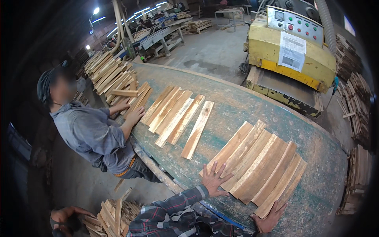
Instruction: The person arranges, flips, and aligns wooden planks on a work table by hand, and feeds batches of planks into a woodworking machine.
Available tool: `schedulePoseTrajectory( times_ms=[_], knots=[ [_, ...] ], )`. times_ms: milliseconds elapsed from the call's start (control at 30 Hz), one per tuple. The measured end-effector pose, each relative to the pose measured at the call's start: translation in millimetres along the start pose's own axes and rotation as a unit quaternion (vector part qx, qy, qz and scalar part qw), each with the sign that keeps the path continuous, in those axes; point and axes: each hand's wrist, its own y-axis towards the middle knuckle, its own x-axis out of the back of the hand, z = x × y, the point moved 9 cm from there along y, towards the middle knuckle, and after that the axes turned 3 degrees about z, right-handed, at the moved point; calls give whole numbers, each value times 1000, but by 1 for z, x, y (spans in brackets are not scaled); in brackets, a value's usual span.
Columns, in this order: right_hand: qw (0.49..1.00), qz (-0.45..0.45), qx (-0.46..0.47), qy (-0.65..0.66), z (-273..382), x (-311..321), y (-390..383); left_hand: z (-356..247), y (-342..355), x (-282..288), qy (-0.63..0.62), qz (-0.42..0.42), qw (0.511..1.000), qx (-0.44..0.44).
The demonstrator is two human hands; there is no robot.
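Note:
My left hand lies with fingers spread at the lower left end of a row of several pale wooden slats laid side by side on a worn green work table. Fingertips touch the leftmost slats. My right hand is at the lower right end of the same row, fingers apart, touching the end of the outer slat. Farther left on the table lies a second, looser group of slats, with one slat a little apart from it.
A co-worker at left handles slats beside a large pile. Another person bends by stacked wood below. A yellow machine stands beyond the table; wood stacks line the right.

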Motion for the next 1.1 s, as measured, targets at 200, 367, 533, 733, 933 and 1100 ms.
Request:
schedulePoseTrajectory(
  times_ms=[200, 367, 533, 733, 933, 1100],
  knots=[
    [999, -28, 14, 30, -5, -4, 0, -5, 6, 0, 9, -19, 1000, -4],
    [998, 16, -19, 49, 14, 7, 4, -5, 7, -4, 22, -12, 1000, -7],
    [1000, 8, -9, 20, 17, 13, 6, -3, 7, -8, 19, -14, 1000, -6],
    [999, -31, 29, 28, 21, 18, 8, -3, 9, -6, 5, -11, 1000, -6],
    [995, -47, 66, 49, 13, 14, 0, 1, 6, -1, -62, -38, 997, 2],
    [987, -52, 80, 129, 7, 16, 1, 3, 5, 4, -54, -59, 996, 26]
  ],
)
